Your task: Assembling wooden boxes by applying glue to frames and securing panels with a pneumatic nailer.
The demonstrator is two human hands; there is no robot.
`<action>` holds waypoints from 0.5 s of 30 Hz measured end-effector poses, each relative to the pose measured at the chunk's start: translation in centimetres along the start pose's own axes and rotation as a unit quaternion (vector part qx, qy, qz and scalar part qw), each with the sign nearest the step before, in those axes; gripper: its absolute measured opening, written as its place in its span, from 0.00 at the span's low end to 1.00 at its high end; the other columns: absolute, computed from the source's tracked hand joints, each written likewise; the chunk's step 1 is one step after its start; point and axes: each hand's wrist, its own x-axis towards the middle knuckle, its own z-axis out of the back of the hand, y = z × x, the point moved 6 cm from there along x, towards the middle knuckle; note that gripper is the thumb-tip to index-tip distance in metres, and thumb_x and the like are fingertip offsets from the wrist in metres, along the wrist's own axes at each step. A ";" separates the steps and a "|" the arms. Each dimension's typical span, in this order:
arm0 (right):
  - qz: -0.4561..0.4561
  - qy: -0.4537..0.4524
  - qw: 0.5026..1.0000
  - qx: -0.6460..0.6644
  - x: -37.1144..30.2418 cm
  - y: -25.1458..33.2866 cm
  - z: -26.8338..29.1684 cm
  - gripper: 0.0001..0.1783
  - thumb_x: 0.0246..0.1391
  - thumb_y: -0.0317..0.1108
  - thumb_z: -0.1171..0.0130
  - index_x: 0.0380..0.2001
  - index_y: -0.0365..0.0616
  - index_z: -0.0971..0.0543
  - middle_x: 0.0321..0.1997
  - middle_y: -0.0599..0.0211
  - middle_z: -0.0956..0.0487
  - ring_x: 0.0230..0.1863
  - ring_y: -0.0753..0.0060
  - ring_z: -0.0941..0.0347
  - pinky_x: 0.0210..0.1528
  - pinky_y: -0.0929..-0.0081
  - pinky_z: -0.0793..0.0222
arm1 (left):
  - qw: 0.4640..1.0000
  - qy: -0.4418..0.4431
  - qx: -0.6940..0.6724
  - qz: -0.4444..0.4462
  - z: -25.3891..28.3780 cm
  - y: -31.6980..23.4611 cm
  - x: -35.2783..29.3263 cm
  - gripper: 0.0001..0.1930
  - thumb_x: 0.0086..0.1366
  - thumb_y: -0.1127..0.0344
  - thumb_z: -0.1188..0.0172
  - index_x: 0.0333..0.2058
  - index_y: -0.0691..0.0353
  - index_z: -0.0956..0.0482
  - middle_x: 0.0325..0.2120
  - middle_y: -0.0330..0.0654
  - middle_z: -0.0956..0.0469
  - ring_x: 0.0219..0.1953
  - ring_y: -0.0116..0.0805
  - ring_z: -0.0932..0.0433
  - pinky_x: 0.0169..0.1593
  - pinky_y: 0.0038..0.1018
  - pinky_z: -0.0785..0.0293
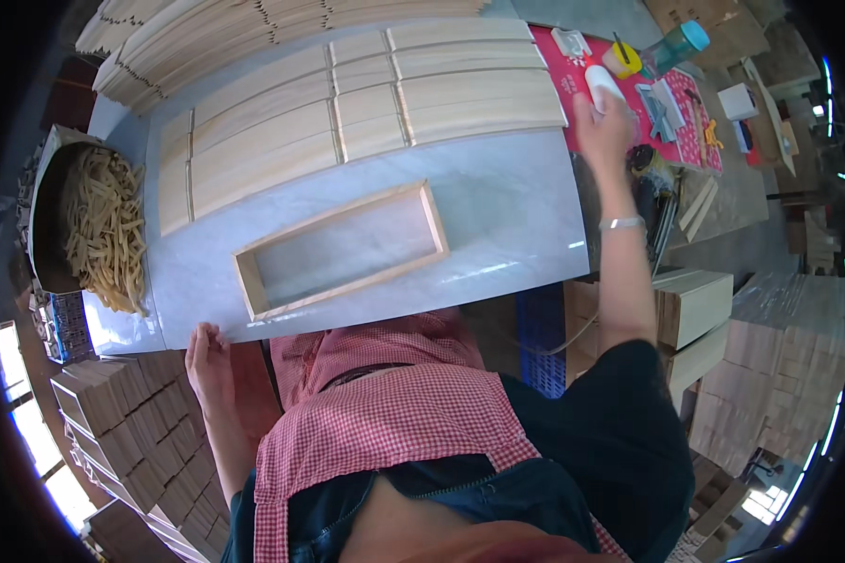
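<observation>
A shallow rectangular wooden frame (347,298) lies tilted on the grey-white tabletop (516,206) in front of me. To the far right, my right hand (605,136) is closed around a white bottle-shaped thing (602,84) above a red mat; part of it is hidden by the fingers. At the near left table edge, my left hand (208,361) hangs with loosely bent fingers and nothing in it. Behind the frame, rows of thin pale wooden strips (253,155) lie side by side, with grooves running across them.
A tall stack of wooden strips (188,56) stands at the back left. A dark bin (54,225) of wood shavings sits at the left. On the red mat (554,70) are a yellow-rimmed cup (622,61) and a teal-capped bottle (676,47). Stacked wooden boxes (141,422) flank me.
</observation>
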 end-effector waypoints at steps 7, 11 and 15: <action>-0.274 0.207 0.925 -0.166 5.1 -15.1 -5.4 0.35 0.56 0.62 0.39 0.49 0.39 0.21 0.39 0.55 0.16 0.36 0.54 0.19 0.40 0.60 0.22 | 0.988 -0.140 -0.054 0.024 3.0 2.3 -3.3 0.09 0.72 0.67 0.49 0.32 0.59 0.23 0.25 0.37 0.27 0.27 0.25 0.32 0.33 0.21 0.36; -0.322 0.124 0.938 -0.039 3.9 -12.8 -4.3 0.41 0.49 0.66 0.33 0.47 0.37 0.22 0.35 0.53 0.15 0.26 0.62 0.18 0.25 0.72 0.23 | 0.982 -0.177 -0.069 0.022 2.2 3.1 -4.3 0.12 0.69 0.67 0.54 0.25 0.56 0.29 0.20 0.36 0.32 0.24 0.26 0.38 0.31 0.22 0.41; -0.270 -0.031 0.962 0.027 4.4 -13.5 -0.8 0.37 0.57 0.57 0.34 0.50 0.31 0.28 0.38 0.43 0.18 0.38 0.59 0.15 0.33 0.74 0.17 | 0.996 -0.068 -0.039 -0.040 1.1 3.3 -3.9 0.12 0.72 0.67 0.53 0.28 0.57 0.25 0.21 0.37 0.29 0.25 0.25 0.35 0.31 0.21 0.39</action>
